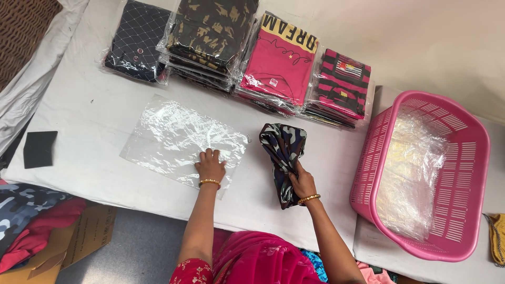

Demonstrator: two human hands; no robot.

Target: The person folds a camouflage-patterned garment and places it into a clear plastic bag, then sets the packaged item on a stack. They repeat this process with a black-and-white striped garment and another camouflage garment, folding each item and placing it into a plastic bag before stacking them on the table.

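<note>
The fingers of the left hand (210, 165) lie spread and flat, pressing down on the near right part of a clear plastic bag (181, 139), gripping nothing. The bag is a crinkled, glossy sheet lying flat on the white table (89, 110), its long side running left to right, with light glinting off its wrinkles. A gold bangle sits on that wrist.

The fingers of the right hand (301, 181) are clenched around the near end of a folded camouflage garment (283, 152), a thick bundle in dark blue, grey and black blotches. It rests on the table just right of the bag, its far end fanning out wider than the gripped end. This wrist also wears a gold bangle.

Beyond both hands, along the far edge of the table, stand four stacks of bagged clothes: a dark quilted-pattern stack (134, 39) at the left, then an olive camouflage stack (210, 31), a pink stack with a yellow band (279, 58), and a pink and black striped stack (342, 84).

At the right, a pink plastic basket (468, 158) with slotted walls holds a heap of clear bags (413, 168). A small black square (39, 149) lies on the table's left edge. Near left, below the table, loose clothes (31, 221) lie on cardboard.
</note>
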